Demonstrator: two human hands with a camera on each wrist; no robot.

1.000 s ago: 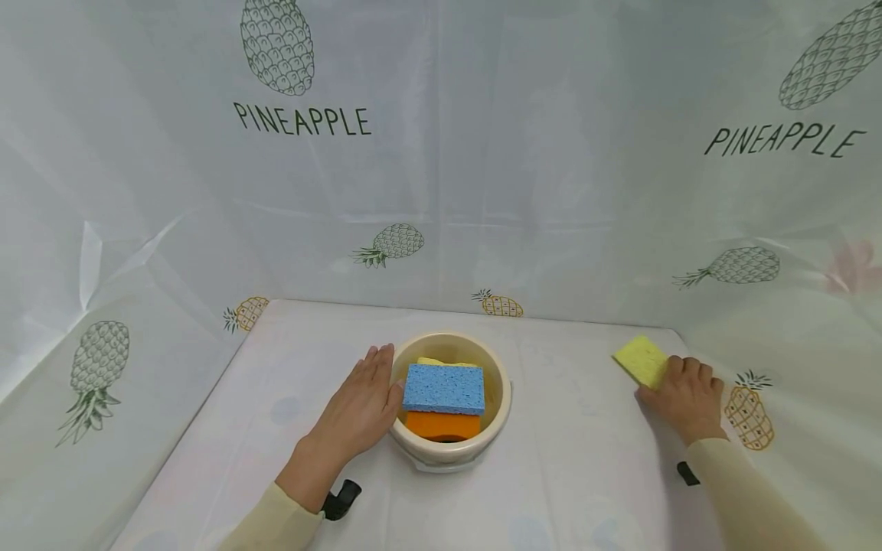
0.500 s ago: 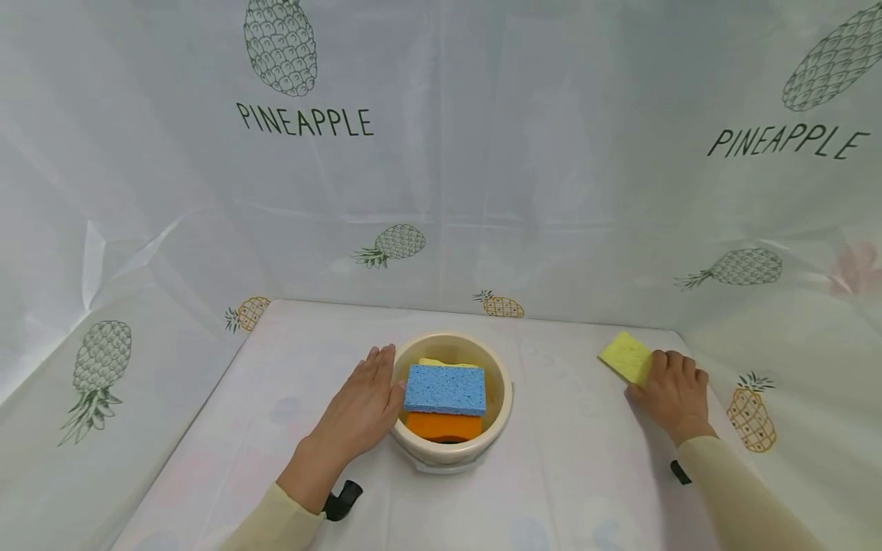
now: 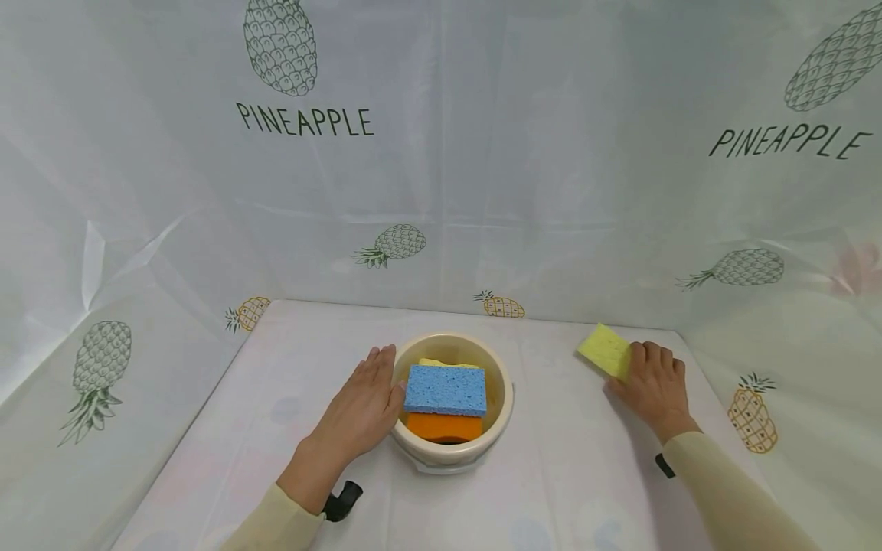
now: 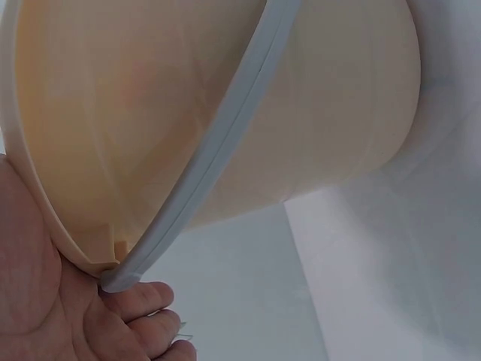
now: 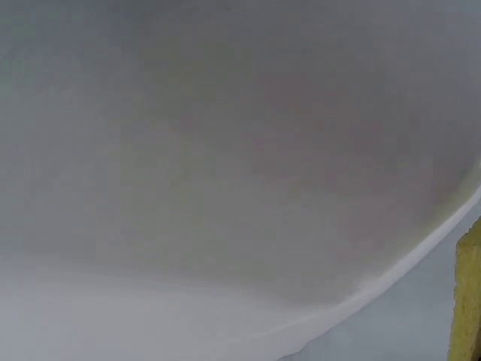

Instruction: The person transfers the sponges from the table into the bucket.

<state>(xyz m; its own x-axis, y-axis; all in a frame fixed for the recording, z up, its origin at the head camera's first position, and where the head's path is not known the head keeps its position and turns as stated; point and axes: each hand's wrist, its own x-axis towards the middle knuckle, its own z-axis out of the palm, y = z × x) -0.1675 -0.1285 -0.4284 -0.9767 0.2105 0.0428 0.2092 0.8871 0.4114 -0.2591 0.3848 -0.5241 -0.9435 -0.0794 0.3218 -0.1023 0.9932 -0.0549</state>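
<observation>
A cream bucket [image 3: 506, 398] stands mid-table with sponges inside: a blue sponge [image 3: 445, 389] on top, an orange sponge [image 3: 444, 426] in front of it and a yellow one [image 3: 441, 363] partly hidden behind. My left hand [image 3: 365, 405] rests flat against the bucket's left side, fingers extended. In the left wrist view its palm is at the rim, by the pivot of the grey handle [image 4: 218, 150]. Right of the bucket, my right hand [image 3: 651, 386] pinches a yellow sponge [image 3: 606, 350] by its near right corner. The right wrist view catches only an edge of that sponge [image 5: 467, 301].
A white printed cloth covers the table [image 3: 551, 459]. Behind it and at both sides hangs a pineapple-print sheet [image 3: 524, 191]. Black wrist bands [image 3: 342, 501] show near the sleeves.
My right hand has carried the yellow sponge leftward and slightly away from me, closer to the bucket. The left hand and the bucket have stayed in place.
</observation>
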